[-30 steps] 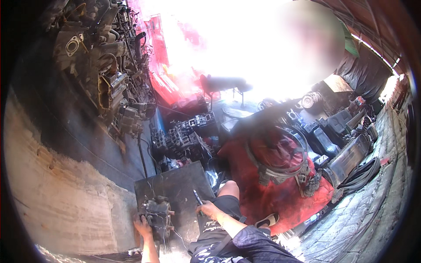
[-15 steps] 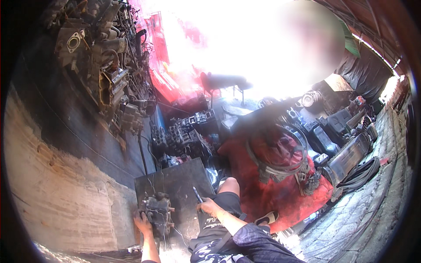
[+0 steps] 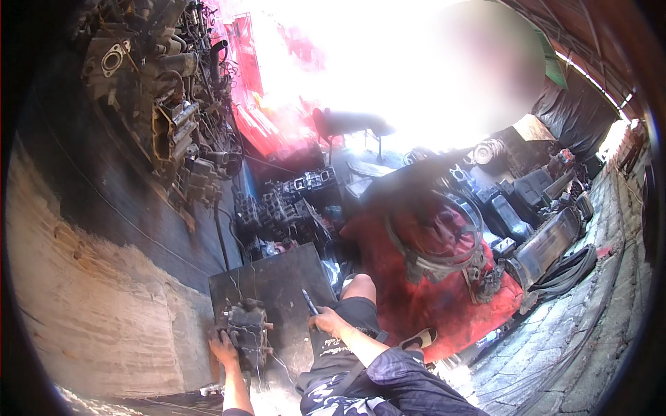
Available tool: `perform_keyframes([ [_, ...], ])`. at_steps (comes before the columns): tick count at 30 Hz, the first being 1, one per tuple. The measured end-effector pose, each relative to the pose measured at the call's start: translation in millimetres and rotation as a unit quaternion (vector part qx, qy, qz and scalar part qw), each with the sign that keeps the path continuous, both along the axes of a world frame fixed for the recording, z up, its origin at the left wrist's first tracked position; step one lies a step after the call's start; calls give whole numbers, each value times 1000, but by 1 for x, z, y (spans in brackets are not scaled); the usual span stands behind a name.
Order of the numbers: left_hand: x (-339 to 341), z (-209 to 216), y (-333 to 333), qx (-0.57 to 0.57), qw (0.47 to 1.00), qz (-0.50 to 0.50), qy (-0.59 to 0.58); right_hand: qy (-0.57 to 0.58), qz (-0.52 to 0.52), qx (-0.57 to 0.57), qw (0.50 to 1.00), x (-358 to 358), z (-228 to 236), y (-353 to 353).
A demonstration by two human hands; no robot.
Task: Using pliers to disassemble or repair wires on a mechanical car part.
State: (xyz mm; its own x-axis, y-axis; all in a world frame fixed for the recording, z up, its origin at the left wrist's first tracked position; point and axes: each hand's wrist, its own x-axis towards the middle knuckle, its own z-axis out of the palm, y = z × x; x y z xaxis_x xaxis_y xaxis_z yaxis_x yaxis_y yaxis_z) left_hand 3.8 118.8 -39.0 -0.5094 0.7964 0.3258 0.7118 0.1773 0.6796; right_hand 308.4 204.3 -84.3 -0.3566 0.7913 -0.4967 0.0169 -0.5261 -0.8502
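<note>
Your left hand [image 3: 223,347] rests against a grimy engine part [image 3: 245,333] lying on a dark metal plate [image 3: 277,284]. Your right hand [image 3: 326,320] holds a thin tool [image 3: 309,302] above your knee. Engine blocks [image 3: 291,201] sit piled beyond the plate.

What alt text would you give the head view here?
A person's left hand rests on a grimy engine part lying on a dark metal plate, while the right hand grips a slim tool. Engine blocks, scrap parts and a red machine crowd the workshop.
</note>
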Motion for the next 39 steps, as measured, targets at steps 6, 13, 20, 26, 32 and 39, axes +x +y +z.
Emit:
perform_keyframes([
  [6, -2, -2, -1, -7, 1000, 2, -9, 13, 3, -5, 1000, 2, 13, -1],
  [13, -4, -6, -2, 2, 1000, 5, -11, 14, 15, -17, 1000, 5, 16, -1],
  [20, -4, -3, -2, -10, 1000, 7, -10, -21, 10, -3, 1000, 0, 2, -1],
  [26, 2, 3, 0, 7, 1000, -5, -10, -10, 11, -10, 1000, 3, 7, -1],
  [32, 1, 4, -1, 3, 1000, -9, -7, -26, 7, -14, 1000, 2, 11, -3],
  [39, -1, -1, -2, 3, 1000, 0, -5, 2, 5, -7, 1000, 0, 1, -2],
])
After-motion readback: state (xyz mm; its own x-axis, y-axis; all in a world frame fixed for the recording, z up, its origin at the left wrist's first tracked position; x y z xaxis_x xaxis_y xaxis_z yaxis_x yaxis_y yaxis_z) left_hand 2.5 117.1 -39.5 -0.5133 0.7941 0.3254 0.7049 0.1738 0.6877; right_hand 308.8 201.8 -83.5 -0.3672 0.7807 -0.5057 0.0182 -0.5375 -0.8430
